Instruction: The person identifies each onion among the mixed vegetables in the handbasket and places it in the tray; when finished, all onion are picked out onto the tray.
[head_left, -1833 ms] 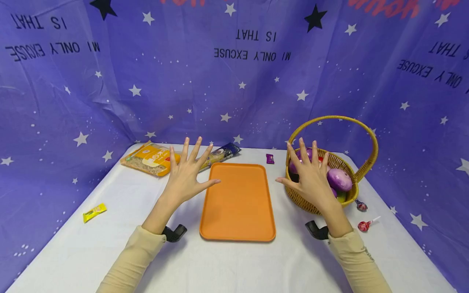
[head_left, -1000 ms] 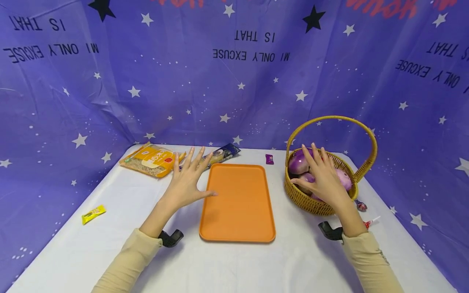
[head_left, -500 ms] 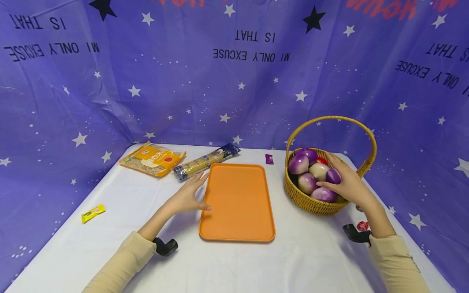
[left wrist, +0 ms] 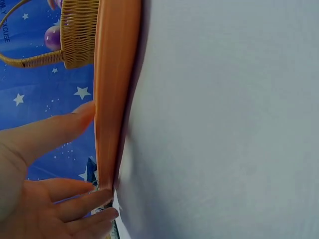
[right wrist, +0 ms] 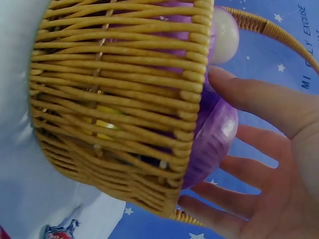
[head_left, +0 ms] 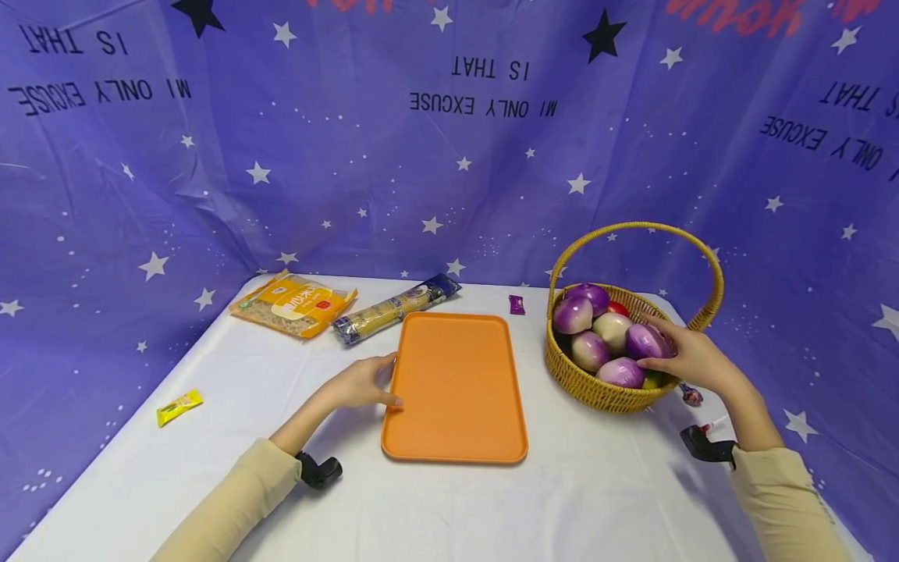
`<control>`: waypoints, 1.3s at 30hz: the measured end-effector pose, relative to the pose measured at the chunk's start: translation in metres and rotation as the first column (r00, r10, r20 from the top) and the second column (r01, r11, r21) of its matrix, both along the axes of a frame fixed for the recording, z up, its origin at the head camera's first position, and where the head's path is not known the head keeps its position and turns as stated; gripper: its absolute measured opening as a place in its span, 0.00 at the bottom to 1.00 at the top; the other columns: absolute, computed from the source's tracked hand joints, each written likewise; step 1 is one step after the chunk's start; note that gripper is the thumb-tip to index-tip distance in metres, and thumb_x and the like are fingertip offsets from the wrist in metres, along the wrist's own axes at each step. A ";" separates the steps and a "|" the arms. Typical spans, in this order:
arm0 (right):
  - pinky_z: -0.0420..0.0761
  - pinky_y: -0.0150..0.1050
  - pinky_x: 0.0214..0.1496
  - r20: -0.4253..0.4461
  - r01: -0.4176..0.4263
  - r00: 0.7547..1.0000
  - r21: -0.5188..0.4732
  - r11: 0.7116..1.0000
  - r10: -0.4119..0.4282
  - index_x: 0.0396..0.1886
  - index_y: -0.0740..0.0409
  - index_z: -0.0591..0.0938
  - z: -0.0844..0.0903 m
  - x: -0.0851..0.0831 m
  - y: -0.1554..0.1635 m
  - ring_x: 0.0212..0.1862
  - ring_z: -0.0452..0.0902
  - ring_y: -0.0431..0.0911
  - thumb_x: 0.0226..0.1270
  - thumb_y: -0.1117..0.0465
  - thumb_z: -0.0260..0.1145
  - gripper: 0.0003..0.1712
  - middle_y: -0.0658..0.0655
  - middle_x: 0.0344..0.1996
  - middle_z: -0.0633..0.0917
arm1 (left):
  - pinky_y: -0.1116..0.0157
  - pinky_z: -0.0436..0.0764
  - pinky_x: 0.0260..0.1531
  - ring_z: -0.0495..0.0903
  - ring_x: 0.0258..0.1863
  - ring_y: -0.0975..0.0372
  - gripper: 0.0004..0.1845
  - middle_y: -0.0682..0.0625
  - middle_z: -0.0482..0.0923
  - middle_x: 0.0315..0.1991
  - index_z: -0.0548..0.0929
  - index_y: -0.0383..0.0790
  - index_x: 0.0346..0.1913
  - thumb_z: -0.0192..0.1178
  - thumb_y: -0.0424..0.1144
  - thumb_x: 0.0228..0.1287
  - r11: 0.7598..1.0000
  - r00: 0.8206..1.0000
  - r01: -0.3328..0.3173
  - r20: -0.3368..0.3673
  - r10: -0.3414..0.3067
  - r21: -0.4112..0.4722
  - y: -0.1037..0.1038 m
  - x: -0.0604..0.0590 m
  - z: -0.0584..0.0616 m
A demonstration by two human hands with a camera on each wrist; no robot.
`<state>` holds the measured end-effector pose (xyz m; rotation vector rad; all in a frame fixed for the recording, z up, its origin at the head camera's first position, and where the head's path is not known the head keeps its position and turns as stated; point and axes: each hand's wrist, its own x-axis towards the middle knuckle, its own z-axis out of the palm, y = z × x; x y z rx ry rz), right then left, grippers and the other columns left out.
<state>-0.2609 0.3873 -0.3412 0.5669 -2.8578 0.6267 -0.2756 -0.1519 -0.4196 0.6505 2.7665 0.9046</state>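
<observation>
Nearest the person, cream sleeves lead out over the white bench (head_left: 449, 507). The orange tray (head_left: 456, 386) lies flat in the middle of it and serves as the landmark here.

At the tray's left long edge, the left hand (head_left: 361, 384) rests on the bench with its fingers (left wrist: 82, 201) straight and relaxed, their tips touching the rim; it holds nothing. Well to the left of the tray lies a small yellow sachet (head_left: 180, 407).

To the right of the tray stands the wicker basket (head_left: 609, 393), heaped with purple-and-white onions. The right hand (head_left: 691, 361) reaches in over the basket's far-right rim and cups one purple onion (head_left: 646, 341); its fingers (right wrist: 249, 172) curl round the underside and the thumb lies across the top. The onion is inside the basket, against the rim. Just right of the basket lie red lollipops (head_left: 691, 395), partly hidden by the arm.

Beyond the tray's far left corner lie a spaghetti packet (head_left: 393, 310) and a yellow-orange food packet (head_left: 293, 304); a small purple sweet (head_left: 517, 304) sits just past the far right corner.

The onion looks smooth and round, so a loose cupping hold could let it slip and roll across the bench. It also seems wedged among its neighbours, so drawing it out may tip others over the rim or catch the basket's arched handle (head_left: 635, 228).
</observation>
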 end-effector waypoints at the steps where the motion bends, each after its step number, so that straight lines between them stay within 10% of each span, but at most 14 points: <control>1: 0.70 0.69 0.53 0.001 0.004 1.000 0.008 1.000 -0.004 0.67 0.68 0.66 -0.001 0.000 0.001 0.52 0.72 0.71 0.57 0.55 0.74 0.43 0.77 0.52 0.77 | 0.47 0.62 0.67 0.62 0.67 0.42 0.50 0.32 0.65 0.66 0.62 0.26 0.69 0.75 0.47 0.48 1.000 1.000 0.006 0.002 -0.006 -0.009 0.000 -0.001 0.000; 23: 0.75 0.68 0.46 -0.127 0.081 0.988 -0.041 0.996 -0.086 0.69 0.63 0.68 0.009 0.020 -0.011 0.50 0.74 0.72 0.59 0.54 0.73 0.41 0.76 0.54 0.76 | 0.46 0.63 0.65 0.64 0.66 0.41 0.47 0.33 0.68 0.65 0.66 0.28 0.68 0.75 0.45 0.48 1.000 1.000 0.023 0.015 -0.023 0.016 -0.006 0.000 -0.002; 33: 0.77 0.18 0.42 -0.216 -0.043 0.976 -0.184 0.982 0.002 0.69 0.50 0.71 0.018 0.041 -0.057 0.45 0.82 0.56 0.53 0.64 0.76 0.42 0.61 0.57 0.78 | 0.46 0.63 0.66 0.63 0.65 0.40 0.47 0.32 0.66 0.65 0.65 0.26 0.68 0.75 0.45 0.49 0.998 0.998 0.061 0.003 -0.061 0.028 -0.009 -0.002 -0.004; 39: 0.83 0.29 0.44 -0.208 -0.190 0.968 -0.241 0.952 0.141 0.69 0.54 0.70 0.020 0.042 -0.094 0.49 0.81 0.56 0.51 0.68 0.76 0.44 0.62 0.62 0.74 | 0.46 0.63 0.65 0.64 0.65 0.41 0.47 0.32 0.68 0.64 0.66 0.26 0.68 0.75 0.45 0.48 0.997 0.998 0.070 -0.008 -0.070 0.028 -0.008 -0.003 -0.005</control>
